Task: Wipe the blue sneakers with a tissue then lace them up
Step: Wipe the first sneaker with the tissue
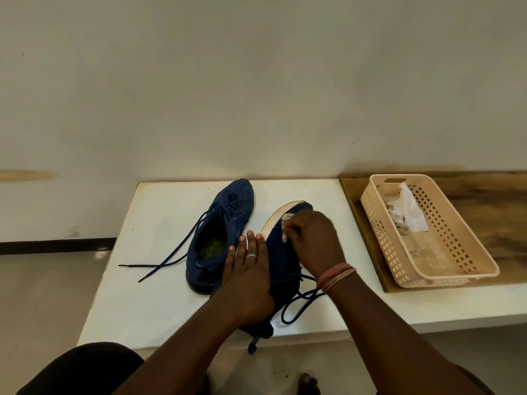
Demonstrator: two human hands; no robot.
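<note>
Blue knit sneaker with white sole [281,252], tipped on its side on white table [159,303]: wiping under way. Right hand [315,240] pinches crumpled white tissue [286,223] against its toe; left hand [246,276], fingers straight, steadies it. Second blue sneaker [219,235] upright beside, laces loose. Lacing remains.

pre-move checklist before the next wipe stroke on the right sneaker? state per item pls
1. Tissue in right hand: ok, pinched against the near sneaker.
2. Sneaker steadied: ok, left hand lies flat on its side, fingers straight.
3. Sneaker fully on the table: not ok, its heel and a lace end hang over the front edge.
4. Other sneaker out of the way: ok, upright just left, laces loose on the table.
5. Spare tissues within reach: ok, some lie in the basket to the right.
6. Tissue clean enough: cannot tell, mostly hidden by the fingers.
</note>
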